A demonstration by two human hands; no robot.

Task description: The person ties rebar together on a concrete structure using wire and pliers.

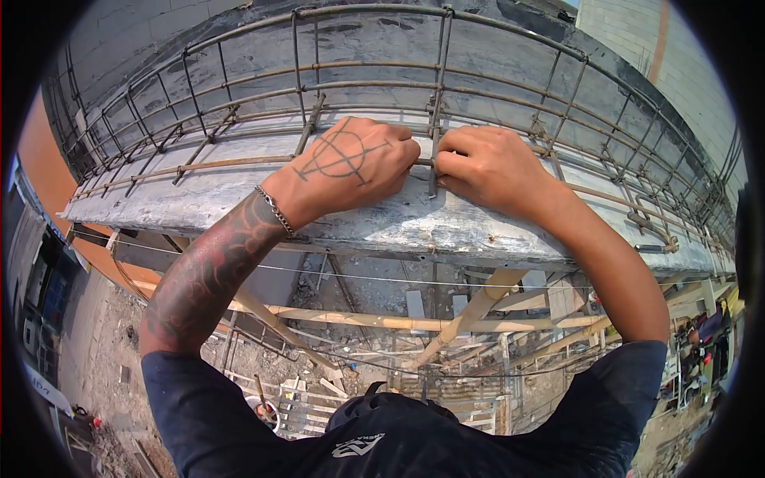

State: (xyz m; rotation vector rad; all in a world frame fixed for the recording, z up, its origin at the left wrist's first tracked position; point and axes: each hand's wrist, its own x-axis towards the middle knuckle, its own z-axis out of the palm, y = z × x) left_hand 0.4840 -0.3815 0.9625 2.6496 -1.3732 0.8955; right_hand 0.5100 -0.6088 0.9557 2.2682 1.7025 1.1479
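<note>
A long cage of rusty steel bars (pixel 368 84) with crosswise stirrups lies along a grey, paint-smeared board (pixel 446 227). My left hand (pixel 355 159), with a drawn circle on its back and a chain bracelet at the wrist, is closed at the lower front bar. Close to its right, my right hand (pixel 490 167) is curled at the same bar, with thumb and fingers pressed together. Between the two hands stands an upright stirrup bar (pixel 434 151). Whether the fingers grip the bar or something small is hidden.
Below the board, bamboo poles (pixel 470 315) cross over rubble-strewn ground. A thin string (pixel 382 279) runs beneath the board's front edge. Behind the cage rises a grey wall (pixel 374 44). A white bucket (pixel 265 412) stands far below, and cloths hang at the right.
</note>
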